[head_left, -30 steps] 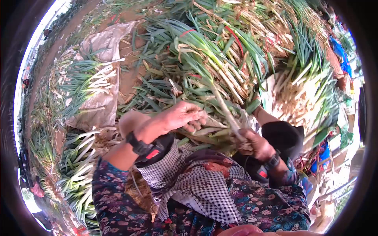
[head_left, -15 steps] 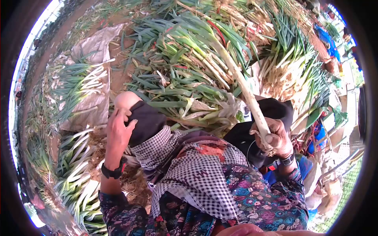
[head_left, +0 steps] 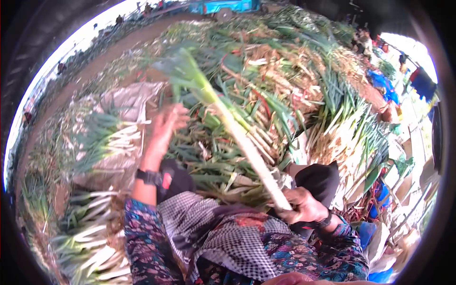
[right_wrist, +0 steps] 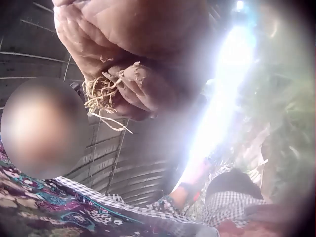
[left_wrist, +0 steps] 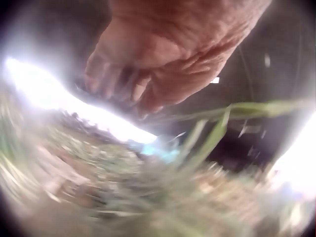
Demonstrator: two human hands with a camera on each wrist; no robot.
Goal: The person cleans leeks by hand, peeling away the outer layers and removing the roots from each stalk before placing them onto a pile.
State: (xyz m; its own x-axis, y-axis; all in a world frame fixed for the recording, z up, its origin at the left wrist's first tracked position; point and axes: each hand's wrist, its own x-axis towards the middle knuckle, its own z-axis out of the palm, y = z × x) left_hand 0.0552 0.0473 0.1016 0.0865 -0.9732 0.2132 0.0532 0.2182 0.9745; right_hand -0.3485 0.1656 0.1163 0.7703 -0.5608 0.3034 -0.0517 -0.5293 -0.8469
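Observation:
A long leek (head_left: 244, 147) slants up and to the left in the head view, its white root end gripped by the right hand (head_left: 304, 205). Pale roots (right_wrist: 101, 94) stick out of the right hand (right_wrist: 133, 39) in the right wrist view. The left hand (head_left: 166, 127) is raised near the leek's green top (head_left: 187, 73), fingers spread and apart from the stalk as far as the blur lets me see. In the left wrist view the left hand (left_wrist: 158, 54) holds nothing, with blurred green leaves (left_wrist: 212, 138) below it.
Leeks with white stalks lie on a pale sheet (head_left: 135, 102) at the left, and more (head_left: 95, 237) lie below them. A heap of loose leaves (head_left: 228, 166) spreads in front of the knees. Rooted leeks (head_left: 342, 137) are piled at the right. A blue vehicle (head_left: 225, 6) stands far back.
The left hand has moved up and forward from beside the knee. The right hand still grips the leek, whose green end has swung to the left. The head view has tilted up.

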